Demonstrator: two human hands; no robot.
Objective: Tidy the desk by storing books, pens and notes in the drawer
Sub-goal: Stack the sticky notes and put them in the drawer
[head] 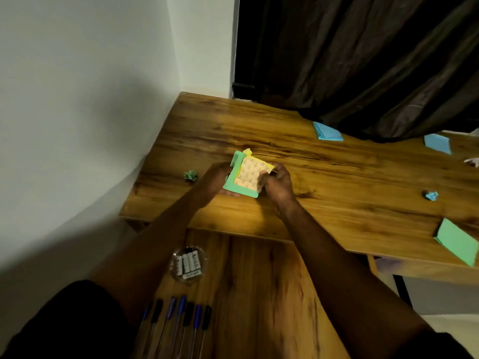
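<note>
1. Both hands hold a stack of notes (pixel 246 174) just above the desk (pixel 259 125), near its left front.
2. The left hand (pixel 215 180) grips the stack's left edge, with fingers under it.
3. The right hand (pixel 277 185) pinches the stack's right edge, fingers curled.
4. The stack is uneven: green at the bottom, then yellow, with a patterned sheet on top.
5. The drawer (pixel 259 281) stands open below the desk front.
6. Pens (pixel 181 317) lie side by side in the drawer, near a clear pack (pixel 188 264).
7. On the desk lie a green pad (pixel 456 240), two blue pads (pixel 328 131), a green ball (pixel 191 175) and a blue ball (pixel 431 195) of paper.
</note>
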